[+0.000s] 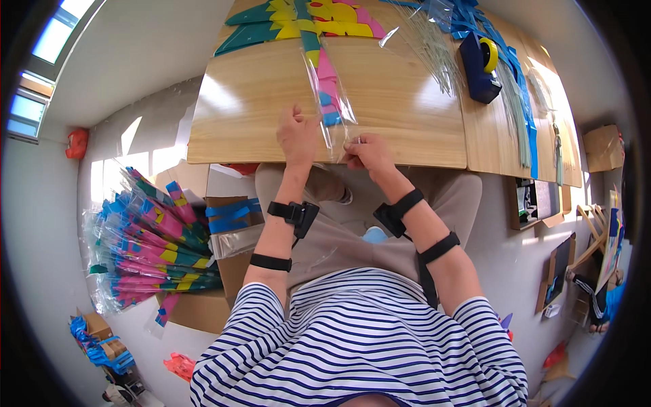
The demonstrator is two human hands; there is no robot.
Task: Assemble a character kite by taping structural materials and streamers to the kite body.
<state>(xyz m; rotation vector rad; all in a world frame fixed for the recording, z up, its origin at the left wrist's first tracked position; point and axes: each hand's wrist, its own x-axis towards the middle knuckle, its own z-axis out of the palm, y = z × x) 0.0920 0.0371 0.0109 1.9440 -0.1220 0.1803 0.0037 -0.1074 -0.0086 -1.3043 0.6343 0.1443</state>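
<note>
A long clear plastic sleeve [345, 102] lies on the wooden table, running toward me. Inside it shows a narrow folded strip [327, 87] in green, yellow, pink and blue. My right hand [369, 152] pinches the sleeve's near end at the table's front edge. Just left of the sleeve is my left hand [296, 138], raised a little with its fingers curled; whether it grips anything is hidden. Flat green, yellow and pink pieces with red marks [342, 27] are spread at the far side, under the strip's far end.
A dark blue tape dispenser [480, 71] with yellow tape stands at the right. Thin pale sticks [434, 57] and blue straps [519, 88] lie around it. At left, many sleeved colourful bundles [159, 244] rest on a cardboard box [196, 312]. Another person [600, 305] is at far right.
</note>
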